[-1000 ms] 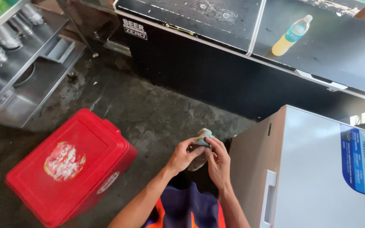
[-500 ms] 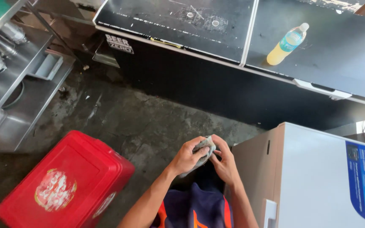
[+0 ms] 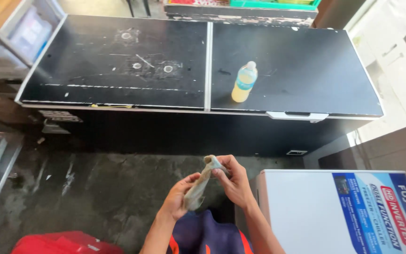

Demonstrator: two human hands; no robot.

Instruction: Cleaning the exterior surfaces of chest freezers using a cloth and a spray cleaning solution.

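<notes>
Two chest freezers in view: long black one (image 3: 118, 70) across the far side, lids shut, top serving as a shelf; smaller white one (image 3: 316, 211) near right, close by the right elbow. Concrete floor (image 3: 85, 188) between, stained, damp-looking. Red cooler lid (image 3: 62, 244) at bottom edge, down left. Plastic bottle (image 3: 245, 82) of yellow drink upright on the black freezer's right lid, well apart from the hands, parked out of the way.

Grey-green rag (image 3: 200, 186) stretched between both hands at waist height, over the floor, clear of every surface. Right hand (image 3: 233, 181) uppermost, thumb and fingertips pinching the rag's top end. Left hand (image 3: 179, 200) lower, fingers curled round the bottom end, thumb pressed on. Wrists turned inward, forearms converging; looks like wringing or twisting.
</notes>
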